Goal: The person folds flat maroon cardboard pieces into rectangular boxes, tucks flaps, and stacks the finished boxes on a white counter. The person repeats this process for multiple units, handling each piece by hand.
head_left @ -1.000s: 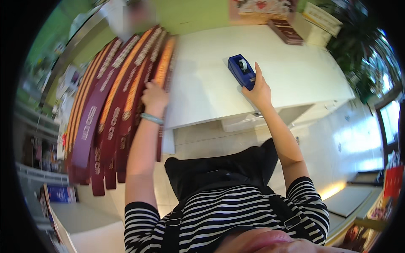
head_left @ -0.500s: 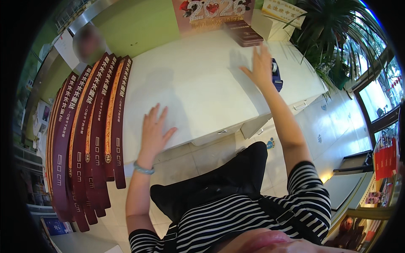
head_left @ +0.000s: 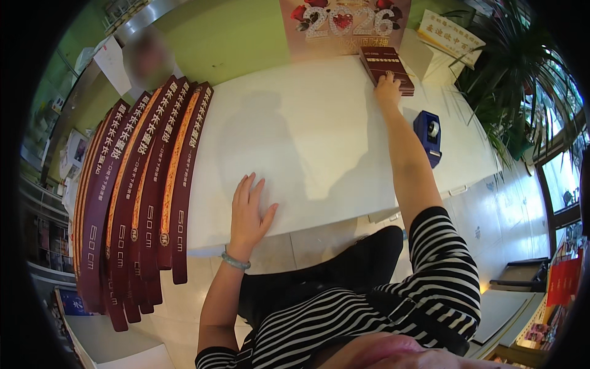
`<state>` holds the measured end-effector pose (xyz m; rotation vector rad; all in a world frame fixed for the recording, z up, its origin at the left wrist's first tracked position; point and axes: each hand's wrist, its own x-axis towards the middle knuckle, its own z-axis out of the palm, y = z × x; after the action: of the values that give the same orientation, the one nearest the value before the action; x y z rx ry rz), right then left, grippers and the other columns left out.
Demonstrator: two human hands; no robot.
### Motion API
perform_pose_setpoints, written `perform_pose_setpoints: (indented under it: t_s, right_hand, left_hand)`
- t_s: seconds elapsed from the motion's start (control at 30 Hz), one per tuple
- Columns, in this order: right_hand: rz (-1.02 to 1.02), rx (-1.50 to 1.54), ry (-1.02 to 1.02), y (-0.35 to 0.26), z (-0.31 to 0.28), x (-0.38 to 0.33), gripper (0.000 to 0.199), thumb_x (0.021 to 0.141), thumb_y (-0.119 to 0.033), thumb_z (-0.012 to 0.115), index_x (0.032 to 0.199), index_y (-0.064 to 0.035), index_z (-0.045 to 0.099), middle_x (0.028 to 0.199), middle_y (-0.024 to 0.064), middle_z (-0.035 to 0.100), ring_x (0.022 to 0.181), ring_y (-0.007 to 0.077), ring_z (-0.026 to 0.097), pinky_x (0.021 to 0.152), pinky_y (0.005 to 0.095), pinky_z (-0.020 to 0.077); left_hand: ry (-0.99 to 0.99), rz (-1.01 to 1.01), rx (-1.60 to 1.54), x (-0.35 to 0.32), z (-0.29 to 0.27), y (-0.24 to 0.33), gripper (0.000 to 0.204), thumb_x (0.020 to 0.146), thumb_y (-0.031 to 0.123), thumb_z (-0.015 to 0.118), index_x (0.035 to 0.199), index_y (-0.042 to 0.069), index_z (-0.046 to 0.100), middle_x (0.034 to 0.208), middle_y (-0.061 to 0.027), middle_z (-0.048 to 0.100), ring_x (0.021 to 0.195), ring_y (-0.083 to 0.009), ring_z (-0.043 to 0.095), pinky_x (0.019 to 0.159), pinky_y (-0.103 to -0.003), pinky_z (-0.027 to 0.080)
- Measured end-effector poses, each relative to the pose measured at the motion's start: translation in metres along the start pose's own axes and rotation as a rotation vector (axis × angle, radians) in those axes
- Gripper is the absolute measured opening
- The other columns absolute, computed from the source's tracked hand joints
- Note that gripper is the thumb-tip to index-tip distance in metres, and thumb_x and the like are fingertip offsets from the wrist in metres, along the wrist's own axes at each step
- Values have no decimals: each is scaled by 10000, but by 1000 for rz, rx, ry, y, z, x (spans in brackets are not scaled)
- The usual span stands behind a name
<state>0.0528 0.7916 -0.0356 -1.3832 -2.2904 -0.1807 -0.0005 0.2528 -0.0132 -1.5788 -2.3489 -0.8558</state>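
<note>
On the far right of the white table, my right hand [head_left: 388,92] reaches out to a small stack of flat dark red cartons [head_left: 382,60]. Its fingers are bent over the near edge of the top one, and the thumb cannot be made out. My left hand [head_left: 249,209] is held over the table's front edge, fingers apart, holding nothing; a bracelet circles that wrist. Beside my right forearm stands a blue tape dispenser [head_left: 428,138] with a roll in it. Left of my left hand lie several long, narrow dark red boxes [head_left: 184,190] with pale printing.
The white table [head_left: 332,160] has a green wall behind it with a poster [head_left: 344,27]. A white carton [head_left: 424,58] and a leafy plant [head_left: 491,67] stand at the back right. The long boxes stick out past the table's front edge.
My right hand has moved forward from an open pose onto the dark red cartons, its fingers now bent. My left hand stays open. The view has shifted slightly.
</note>
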Motion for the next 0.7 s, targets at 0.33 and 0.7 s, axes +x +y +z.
perform_pose_setpoints:
  t_s: [0.33, 0.7]
  right_hand:
    - [-725, 395, -40, 6, -121, -212, 349, 839, -173, 730, 1135, -45, 594, 1266, 137, 533, 1247, 392, 489, 1013, 443, 490]
    - [-788, 732, -290, 26, -156, -274, 299, 901, -73, 676, 1175, -40, 560, 1539, 164, 409, 1352, 398, 453, 1051, 406, 457]
  left_hand:
    - [68, -155, -366, -2, 21, -34, 654, 945, 349, 671, 1422, -48, 463, 1496, -252, 434, 1370, -370, 445, 1126, -424, 374]
    - [-431, -912, -1445, 79, 4, 30, 628, 885, 366, 733, 1315, -37, 518, 1294, -188, 602, 1181, -290, 594, 1037, -433, 497]
